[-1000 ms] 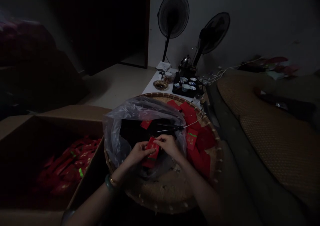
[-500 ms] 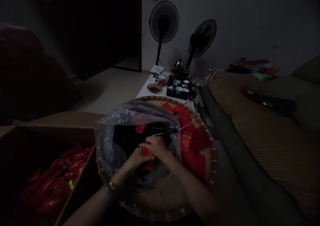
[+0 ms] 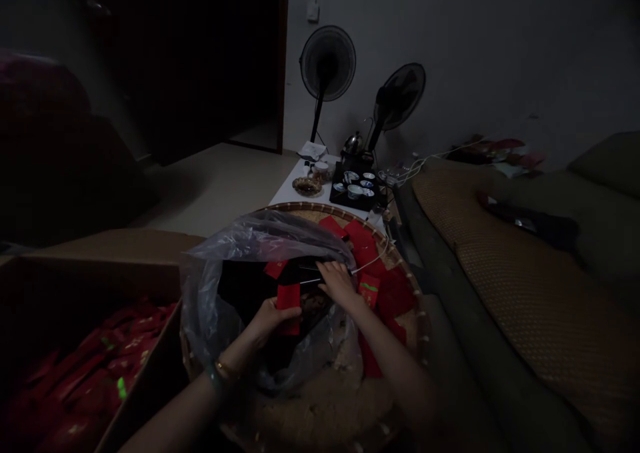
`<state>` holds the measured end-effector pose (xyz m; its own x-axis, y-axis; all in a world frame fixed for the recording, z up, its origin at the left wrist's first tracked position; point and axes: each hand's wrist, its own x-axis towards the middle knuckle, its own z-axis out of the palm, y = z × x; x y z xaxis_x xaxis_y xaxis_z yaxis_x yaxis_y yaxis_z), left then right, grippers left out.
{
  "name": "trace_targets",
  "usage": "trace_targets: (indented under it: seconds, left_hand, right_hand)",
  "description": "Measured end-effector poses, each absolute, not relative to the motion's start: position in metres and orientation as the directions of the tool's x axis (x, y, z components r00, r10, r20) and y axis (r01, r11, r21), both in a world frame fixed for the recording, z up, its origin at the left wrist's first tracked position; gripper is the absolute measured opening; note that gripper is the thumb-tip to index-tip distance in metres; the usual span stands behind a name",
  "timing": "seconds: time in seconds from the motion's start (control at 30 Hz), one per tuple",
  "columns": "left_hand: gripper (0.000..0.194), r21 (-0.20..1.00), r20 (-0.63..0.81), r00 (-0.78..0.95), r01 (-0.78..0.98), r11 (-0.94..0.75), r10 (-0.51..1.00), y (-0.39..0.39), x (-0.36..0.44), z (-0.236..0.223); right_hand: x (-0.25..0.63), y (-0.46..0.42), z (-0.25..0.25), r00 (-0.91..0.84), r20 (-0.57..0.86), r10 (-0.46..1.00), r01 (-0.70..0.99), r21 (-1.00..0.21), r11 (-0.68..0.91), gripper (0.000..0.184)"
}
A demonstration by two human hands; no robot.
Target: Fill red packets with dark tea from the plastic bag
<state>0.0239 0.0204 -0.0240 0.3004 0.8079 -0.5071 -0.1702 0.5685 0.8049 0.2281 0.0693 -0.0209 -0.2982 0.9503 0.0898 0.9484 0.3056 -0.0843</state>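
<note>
My left hand (image 3: 269, 319) is closed on a red envelope (image 3: 289, 297), thumb across its front, above the dark contents of a clear plastic bag (image 3: 200, 299). To its right, my right hand (image 3: 337, 283) reaches over a slim black device (image 3: 309, 274) with a pale cable (image 3: 373, 261). Its fingers are stretched out and lie on or just above the device; contact is hard to make out. Another small red envelope (image 3: 275, 268) lies in the bag behind my left hand. The bag rests in a round woven tray (image 3: 320, 419), where more red envelopes (image 3: 397, 293) lie along the right side.
A cardboard box (image 3: 135, 239) with many red packets (image 3: 105, 353) stands at the left. Beyond the tray are a white table (image 3: 287, 191), a black tea tray with cups (image 3: 355, 193) and two fans (image 3: 327, 63). A sofa with a woven mat (image 3: 480, 273) runs along the right.
My hands were together on the red envelope. The right hand has let go and moved right to the black device, while the left keeps the envelope, now upright. The view has tilted slightly.
</note>
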Motion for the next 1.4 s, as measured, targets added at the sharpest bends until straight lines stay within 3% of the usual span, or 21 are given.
trace_targets:
  seconds: [0.17, 0.37, 0.53, 0.63, 0.8, 0.9, 1.07, 1.4]
  left_hand:
    - [0.048, 0.814, -0.501, 0.269, -0.177, 0.554, 0.822, 0.025, 0.023, -0.03]
    - [0.05, 0.849, -0.464, 0.229, -0.159, 0.504, 0.855, 0.034, 0.027, -0.029]
    - [0.052, 0.859, -0.457, 0.206, -0.151, 0.489, 0.865, 0.032, 0.029, -0.031]
    - [0.052, 0.87, -0.447, 0.182, -0.141, 0.473, 0.876, 0.033, 0.026, -0.033]
    - [0.05, 0.885, -0.43, 0.169, -0.116, 0.452, 0.887, 0.038, 0.027, -0.031]
    - [0.05, 0.902, -0.394, 0.194, -0.106, 0.418, 0.899, 0.041, 0.035, -0.028]
    - [0.051, 0.92, -0.344, 0.22, -0.115, 0.374, 0.913, 0.046, 0.055, -0.028]
    - [0.04, 0.952, -0.288, 0.281, -0.023, 0.306, 0.916, 0.046, 0.073, -0.028]
  right_hand:
    - [0.237, 0.078, -0.016, -0.35, 0.059, 0.935, 0.929, -0.102, 0.355, 0.042]
    - [0.232, 0.064, -0.011, -0.444, 0.101, 0.89, 0.892, -0.045, 0.45, 0.074]
    - [0.225, 0.059, -0.027, -0.474, 0.088, 0.876, 0.88, 0.0, 0.476, 0.06]
    - [0.232, 0.067, -0.028, -0.454, 0.108, 0.885, 0.881, -0.095, 0.464, 0.055]
    - [0.259, 0.08, 0.0, -0.405, 0.14, 0.904, 0.757, -0.503, 0.417, 0.052]
    - [0.269, 0.079, 0.022, -0.497, 0.079, 0.864, 0.636, -0.644, 0.425, 0.053]
    - [0.263, 0.069, 0.037, -0.527, -0.02, 0.85, 0.638, -0.67, 0.38, 0.054]
    - [0.251, 0.065, 0.034, -0.467, 0.056, 0.882, 0.602, -0.711, 0.364, 0.031]
